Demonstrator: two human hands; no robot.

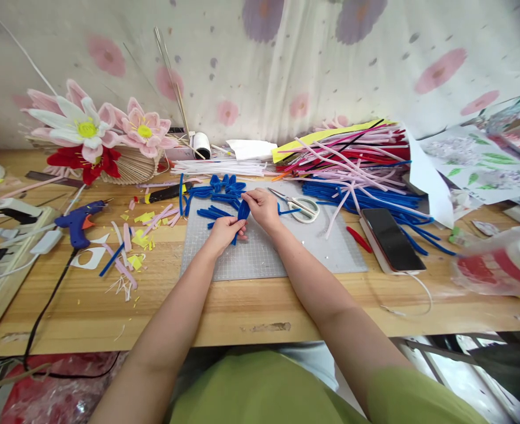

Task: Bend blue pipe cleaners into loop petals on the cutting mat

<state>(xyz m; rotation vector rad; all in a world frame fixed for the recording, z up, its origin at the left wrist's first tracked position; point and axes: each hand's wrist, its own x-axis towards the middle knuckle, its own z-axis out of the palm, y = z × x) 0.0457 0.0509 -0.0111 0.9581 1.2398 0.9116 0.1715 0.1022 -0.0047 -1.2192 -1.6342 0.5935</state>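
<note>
Between my two hands, over the grey cutting mat [260, 259], is a blue pipe-cleaner piece [243, 210]. My left hand [227, 232] pinches its lower end. The fingers of my right hand [262, 207] are closed on its upper part. Shaped blue loops [224, 185] lie just behind my hands, with short blue stems [213, 213] to the left of the held piece. White-handled scissors [304, 209] rest on the mat to the right of my right hand. My fingers partly hide the held piece.
A blue glue gun [79, 224] and paper scraps lie at the left, near fuzzy flowers [85, 126]. Bundled pipe cleaners [361, 194], a phone [392, 238] and a red tool [359, 239] are at the right. A yellow-black cutter [165, 194] sits behind the mat's left corner.
</note>
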